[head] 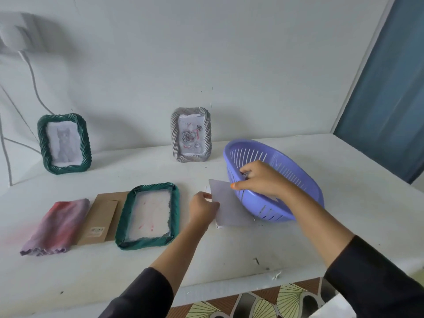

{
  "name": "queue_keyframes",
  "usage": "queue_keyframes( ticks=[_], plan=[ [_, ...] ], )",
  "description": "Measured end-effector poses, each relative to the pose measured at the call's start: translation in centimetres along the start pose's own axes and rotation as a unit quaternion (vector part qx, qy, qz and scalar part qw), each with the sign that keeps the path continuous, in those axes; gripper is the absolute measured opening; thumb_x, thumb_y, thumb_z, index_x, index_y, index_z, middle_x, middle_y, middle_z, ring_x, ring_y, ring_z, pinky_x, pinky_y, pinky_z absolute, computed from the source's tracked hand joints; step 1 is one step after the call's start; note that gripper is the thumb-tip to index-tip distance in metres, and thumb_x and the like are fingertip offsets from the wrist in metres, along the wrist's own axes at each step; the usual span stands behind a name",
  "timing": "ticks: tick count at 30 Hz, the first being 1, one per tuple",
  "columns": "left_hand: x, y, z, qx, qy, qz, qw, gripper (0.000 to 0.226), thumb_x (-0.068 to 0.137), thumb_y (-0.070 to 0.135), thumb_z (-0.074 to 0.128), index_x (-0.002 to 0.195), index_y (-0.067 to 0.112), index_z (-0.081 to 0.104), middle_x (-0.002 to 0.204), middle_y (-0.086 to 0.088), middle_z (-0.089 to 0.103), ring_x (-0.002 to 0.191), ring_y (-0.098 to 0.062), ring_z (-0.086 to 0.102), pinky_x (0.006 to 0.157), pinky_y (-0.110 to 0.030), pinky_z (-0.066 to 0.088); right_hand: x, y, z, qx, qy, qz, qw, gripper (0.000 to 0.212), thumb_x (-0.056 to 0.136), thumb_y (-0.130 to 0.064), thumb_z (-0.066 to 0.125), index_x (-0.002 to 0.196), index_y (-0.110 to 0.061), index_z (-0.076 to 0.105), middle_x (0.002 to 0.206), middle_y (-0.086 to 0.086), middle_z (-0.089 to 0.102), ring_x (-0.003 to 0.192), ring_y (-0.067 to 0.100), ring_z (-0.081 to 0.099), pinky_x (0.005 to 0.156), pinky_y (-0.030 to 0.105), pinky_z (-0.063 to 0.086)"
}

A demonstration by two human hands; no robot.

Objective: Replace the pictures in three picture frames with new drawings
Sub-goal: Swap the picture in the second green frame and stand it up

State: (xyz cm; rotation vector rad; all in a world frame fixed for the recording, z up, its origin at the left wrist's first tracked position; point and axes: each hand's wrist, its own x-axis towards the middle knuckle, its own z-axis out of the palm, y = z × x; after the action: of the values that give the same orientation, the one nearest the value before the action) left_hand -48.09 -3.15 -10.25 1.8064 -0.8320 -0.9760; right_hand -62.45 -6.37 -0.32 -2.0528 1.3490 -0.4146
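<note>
White table (229, 260) fills the lower half of the view. Purple slotted basket (286, 171), right of centre, is tipped with its opening towards the upper left. Lying green frame (175, 210), lower centre-left, is flat on the table, with a pale sheet bearing red marks inside its opening. Folded pink-and-purple cloth (57, 226) is at lower left. Standing green frame (43, 143), at the left against the wall, is upright and holds a grey cat picture. Grey frame (174, 134), at the centre against the wall, is upright and holds a rose drawing. Brown cardboard backing (101, 216) lies between cloth and lying frame, its right edge under that frame. Blank paper sheet (229, 207) is just left of the basket (its face cannot be read). Left hand (203, 207) pinches the sheet's left edge. Right hand (261, 180) has its fingers curled over the basket's near rim, thumb tip at the sheet's upper edge.
</note>
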Motion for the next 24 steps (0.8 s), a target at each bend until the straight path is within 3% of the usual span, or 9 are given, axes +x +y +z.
queue_keyframes(
  ticks=[4,8,11,13,15,18,20,22,24],
  plan=[
    [-0.2,-0.1,0.3,0.035,0.017,0.004,0.999,0.025,0.077,0.004,0.06,0.101,0.008,0.054,0.089,-0.009,0.06,0.077,-0.026,0.058,0.068,-0.032,0.048,-0.1,0.4,1.3,-0.03,0.015,-0.019,0.999,0.049,0.072,-0.032,0.074,0.055,-0.03,0.028,0.055,-0.011,0.031,0.053,0.007,0.032,0.056,0.024,0.027],
    [-0.5,0.1,0.5,0.08,0.025,0.023,0.996,0.027,0.077,0.009,0.061,0.102,-0.001,0.06,0.09,-0.014,0.065,0.082,-0.03,0.061,0.069,-0.034,0.048,-0.7,0.7,3.5,-0.074,0.013,-0.028,0.997,0.02,0.072,-0.037,0.072,0.074,-0.025,0.056,0.065,-0.011,0.043,0.075,0.018,0.048,0.068,0.029,0.036],
    [-0.6,0.3,0.5,0.154,0.037,0.044,0.986,0.021,0.086,0.018,0.055,0.092,-0.001,0.063,0.095,-0.018,0.061,0.098,-0.04,0.053,0.086,-0.039,0.045,-1.3,0.5,4.2,-0.082,0.03,-0.024,0.996,0.024,0.076,-0.039,0.069,0.074,-0.019,0.056,0.068,-0.007,0.047,0.079,0.024,0.051,0.068,0.031,0.036],
    [-0.8,0.7,0.2,0.164,0.071,0.057,0.982,0.037,0.093,0.028,0.047,0.118,0.003,0.057,0.122,-0.017,0.052,0.117,-0.035,0.046,0.1,-0.036,0.035,-1.0,0.5,3.6,-0.073,0.0,-0.008,0.997,0.045,0.078,-0.047,0.066,0.095,-0.005,0.061,0.082,0.005,0.062,0.082,0.027,0.057,0.076,0.037,0.044],
    [-1.0,1.6,-0.4,0.083,0.106,0.091,0.987,0.042,0.096,0.033,0.039,0.132,0.011,0.047,0.131,-0.017,0.046,0.123,-0.031,0.043,0.103,-0.037,0.031,-0.4,0.9,2.2,-0.023,-0.024,0.028,0.999,0.057,0.081,-0.053,0.059,0.099,0.001,0.059,0.087,0.017,0.064,0.074,0.025,0.059,0.079,0.038,0.049],
    [-1.2,3.2,-0.9,-0.009,0.038,0.169,0.985,0.039,0.097,0.034,0.039,0.135,0.024,0.044,0.124,-0.008,0.05,0.111,-0.022,0.051,0.095,-0.031,0.037,1.5,2.9,0.0,-0.113,0.008,0.106,0.988,0.053,0.082,-0.053,0.057,0.085,-0.001,0.056,0.079,0.011,0.057,0.078,0.024,0.056,0.068,0.034,0.045],
    [-1.2,4.0,-0.9,0.042,-0.04,0.188,0.98,0.038,0.094,0.033,0.048,0.132,0.027,0.049,0.125,-0.01,0.053,0.113,-0.023,0.053,0.095,-0.03,0.038,2.6,4.6,-0.4,-0.216,-0.02,0.178,0.96,0.056,0.08,-0.051,0.063,0.109,-0.004,0.055,0.103,0.012,0.062,0.102,0.028,0.058,0.078,0.033,0.046],
    [-1.5,4.2,-0.6,0.084,-0.087,0.186,0.975,0.039,0.091,0.026,0.055,0.13,0.025,0.053,0.129,-0.01,0.054,0.117,-0.022,0.053,0.094,-0.026,0.037,3.4,6.0,0.1,-0.268,-0.083,0.243,0.929,0.077,0.076,-0.051,0.067,0.135,-0.009,0.04,0.129,0.011,0.055,0.118,0.03,0.053,0.095,0.035,0.045],
    [-1.6,4.1,-0.3,0.078,-0.097,0.183,0.975,0.039,0.091,0.022,0.055,0.13,0.024,0.053,0.131,-0.008,0.054,0.115,-0.02,0.054,0.09,-0.021,0.036,4.0,7.1,0.9,-0.27,-0.106,0.271,0.918,0.084,0.07,-0.052,0.072,0.136,-0.011,0.04,0.133,0.01,0.053,0.119,0.03,0.053,0.101,0.039,0.043]
  ],
)
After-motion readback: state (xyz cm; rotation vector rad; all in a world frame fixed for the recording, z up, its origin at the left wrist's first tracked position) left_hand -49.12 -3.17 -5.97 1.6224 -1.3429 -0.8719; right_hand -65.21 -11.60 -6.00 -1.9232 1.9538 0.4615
